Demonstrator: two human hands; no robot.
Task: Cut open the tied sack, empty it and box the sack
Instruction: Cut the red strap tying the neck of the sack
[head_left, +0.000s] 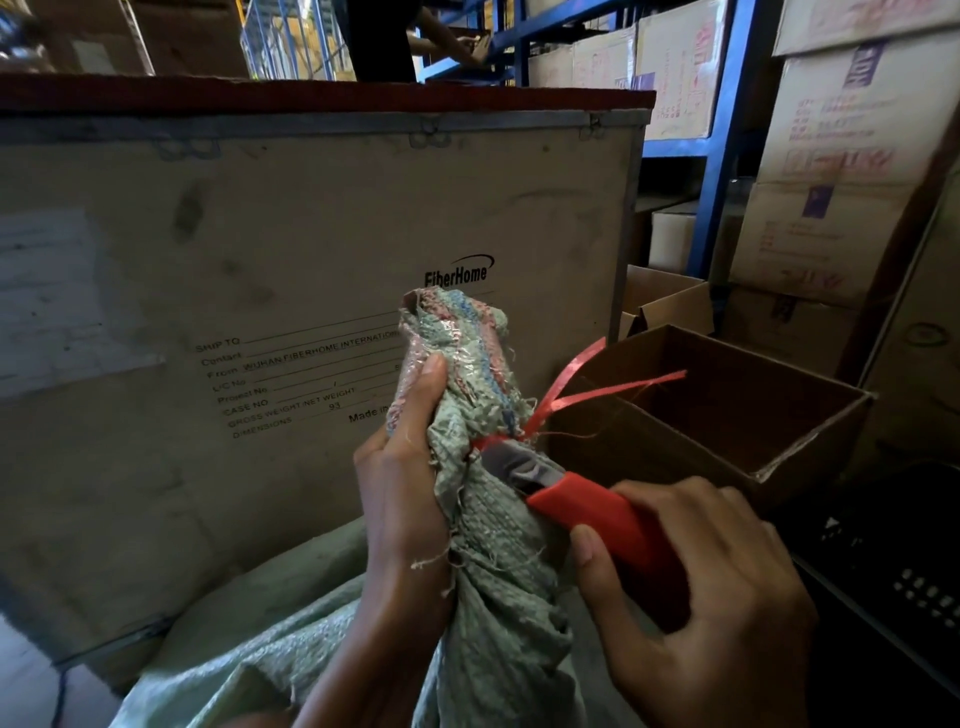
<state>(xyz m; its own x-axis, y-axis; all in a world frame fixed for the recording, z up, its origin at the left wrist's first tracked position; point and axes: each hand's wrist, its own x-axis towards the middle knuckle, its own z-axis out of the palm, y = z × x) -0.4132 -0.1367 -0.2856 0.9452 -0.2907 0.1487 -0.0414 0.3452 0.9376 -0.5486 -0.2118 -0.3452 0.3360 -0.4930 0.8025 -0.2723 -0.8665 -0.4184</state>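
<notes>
A pale green woven sack (498, 582) stands in front of me, its neck bunched and bound by a red plastic tie (571, 389) whose loose ends stick out to the right. My left hand (410, 467) grips the gathered neck just below its frayed striped top. My right hand (711, 587) holds a red utility knife (587, 509), and its grey blade end lies against the tie at the neck. An open cardboard box (727, 405) sits just right of the sack, and what I see of its inside is bare.
A large wooden crate (260, 260) with printed shipping text fills the space behind the sack. Blue shelving (722, 156) and stacked cartons (841, 156) rise at the right. A black plastic crate (893, 561) is at the lower right. A person stands beyond the wooden crate.
</notes>
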